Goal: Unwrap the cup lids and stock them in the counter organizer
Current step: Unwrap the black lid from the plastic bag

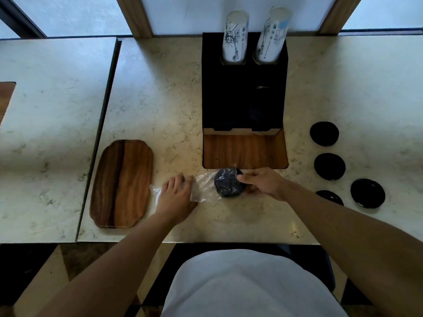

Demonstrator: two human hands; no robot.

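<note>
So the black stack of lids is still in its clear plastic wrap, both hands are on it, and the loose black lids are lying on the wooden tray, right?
Not quite. The head view shows the loose black lids lying on the marble counter right of the black organizer, not on the wooden tray. The rest holds: the wrapped black lid stack is held by the left hand and right hand.

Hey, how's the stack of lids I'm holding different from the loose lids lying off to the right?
The stack of lids sits inside clear plastic wrap, gripped by the right hand while the left hand holds the wrap; the loose lids are bare and untouched. The stack is piled together; the loose lids lie singly, spread apart on the counter. Both are black and round.
</note>
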